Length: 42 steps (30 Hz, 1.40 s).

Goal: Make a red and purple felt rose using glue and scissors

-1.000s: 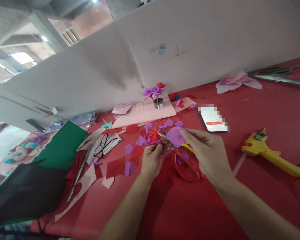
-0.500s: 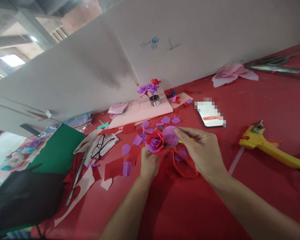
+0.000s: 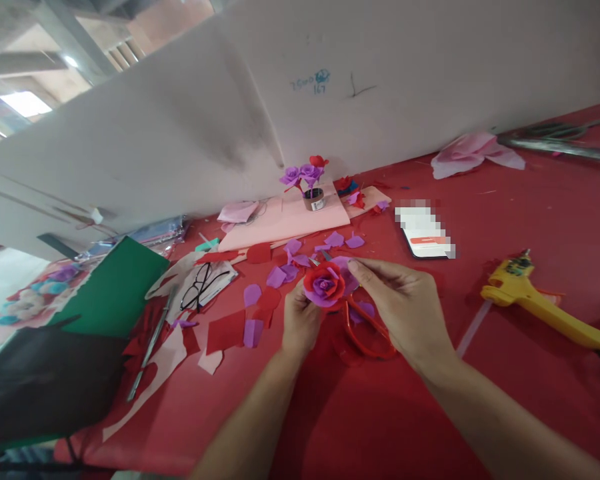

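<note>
My left hand [image 3: 301, 321] is closed around the base of a red and purple paper rose [image 3: 325, 285], its bloom facing up toward me. Between the thumb and fingers of my right hand [image 3: 405, 300] is a purple paper petal [image 3: 349, 270], held against the rose's right side and partly hidden behind it. Under my hands lie orange-handled scissors [image 3: 367, 337], the blades mostly covered by the rose. Loose purple petals [image 3: 281, 275] and red paper pieces [image 3: 226, 331] are scattered left of and beyond the rose.
A yellow glue gun [image 3: 545, 303] lies at the right, a phone [image 3: 425, 233] behind my right hand. Finished paper flowers [image 3: 305, 175] stand in a small pot [image 3: 314, 199] on pink sheets [image 3: 285, 219]. Eyeglasses [image 3: 200, 290] and green sheets [image 3: 115, 287] are at the left.
The rose in my left hand has moved right, so it now overlaps the purple petal in my right hand. The view has shifted slightly.
</note>
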Available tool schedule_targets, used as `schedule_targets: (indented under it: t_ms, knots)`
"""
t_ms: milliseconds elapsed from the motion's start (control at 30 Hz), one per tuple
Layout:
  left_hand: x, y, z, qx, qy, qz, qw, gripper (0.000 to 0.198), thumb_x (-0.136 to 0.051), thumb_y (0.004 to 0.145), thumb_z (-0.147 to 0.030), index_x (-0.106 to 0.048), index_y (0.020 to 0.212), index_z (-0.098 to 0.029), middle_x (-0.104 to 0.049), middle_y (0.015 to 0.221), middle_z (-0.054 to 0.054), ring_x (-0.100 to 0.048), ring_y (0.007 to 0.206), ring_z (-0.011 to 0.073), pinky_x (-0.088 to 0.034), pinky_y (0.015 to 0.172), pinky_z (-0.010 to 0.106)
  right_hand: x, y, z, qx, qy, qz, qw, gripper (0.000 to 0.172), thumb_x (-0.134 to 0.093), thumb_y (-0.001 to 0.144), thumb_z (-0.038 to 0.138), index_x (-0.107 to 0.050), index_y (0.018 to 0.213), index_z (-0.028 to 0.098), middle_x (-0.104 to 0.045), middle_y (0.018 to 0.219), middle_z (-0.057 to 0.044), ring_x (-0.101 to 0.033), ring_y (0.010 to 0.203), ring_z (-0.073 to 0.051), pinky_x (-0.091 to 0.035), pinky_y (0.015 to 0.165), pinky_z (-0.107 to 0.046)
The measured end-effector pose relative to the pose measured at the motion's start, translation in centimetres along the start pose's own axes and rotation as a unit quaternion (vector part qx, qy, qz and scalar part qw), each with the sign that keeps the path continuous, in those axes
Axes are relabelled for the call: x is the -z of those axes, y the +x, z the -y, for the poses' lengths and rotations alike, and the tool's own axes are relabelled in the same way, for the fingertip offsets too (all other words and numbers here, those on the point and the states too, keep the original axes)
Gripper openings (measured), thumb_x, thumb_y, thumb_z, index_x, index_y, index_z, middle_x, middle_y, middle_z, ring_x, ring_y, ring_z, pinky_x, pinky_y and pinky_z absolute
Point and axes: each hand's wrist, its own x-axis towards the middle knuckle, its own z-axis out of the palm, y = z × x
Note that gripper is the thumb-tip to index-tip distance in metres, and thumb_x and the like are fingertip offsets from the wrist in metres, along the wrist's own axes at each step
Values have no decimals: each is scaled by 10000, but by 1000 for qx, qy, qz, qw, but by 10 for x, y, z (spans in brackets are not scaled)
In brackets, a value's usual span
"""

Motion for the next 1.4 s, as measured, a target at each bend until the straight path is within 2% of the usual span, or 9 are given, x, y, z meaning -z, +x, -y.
schedule_targets:
  t_ms: [200, 400, 567, 1067, 1400]
  knots:
    - [5, 1, 1, -21, 40, 8, 999, 141, -737, 768, -270, -765, 891, -206, -748, 947, 41, -670, 894, 189, -520, 858, 306, -1, -2, -2, -11, 2, -2, 1000, 218, -726, 779, 390, -780, 962, 283, -777, 993, -15, -711, 1003, -254, -552, 940, -431]
    - [4, 1, 5, -14, 6, -2, 1000, 186, -714, 787, -273, -763, 963, -240, -734, 997, 51, -653, 950, 201, -502, 913, 339, -3, -3, -6, -12, 22, 2, 1000, 227, -723, 792, 395, -775, 980, 279, -778, 992, -21, -714, 989, -245, -558, 933, -432]
    - [2, 1, 5, 2, -8, -17, 1000, 156, -743, 754, -300, -777, 889, -230, -739, 990, 63, -659, 936, 214, -512, 901, 350, -6, -3, -7, -14, 63, 11, 998, 216, -719, 803, 385, -778, 974, 267, -780, 983, -19, -719, 973, -230, -566, 916, -392]
    - [2, 2, 5, -18, -13, -12, 1000, 120, -695, 795, -266, -781, 872, -230, -717, 973, 50, -633, 895, 182, -492, 866, 316, -7, -2, -14, -8, 57, 6, 998, 239, -714, 803, 402, -774, 1000, 282, -778, 921, -5, -710, 920, -229, -558, 873, -404]
    - [2, 3, 3, -23, -24, -12, 999, 123, -685, 785, -184, -778, 853, -228, -713, 958, 31, -619, 881, 162, -481, 826, 275, -6, 0, -13, -35, 116, -13, 993, 292, -601, 877, 453, -761, 980, 232, -762, 912, -71, -705, 847, -232, -560, 722, -370]
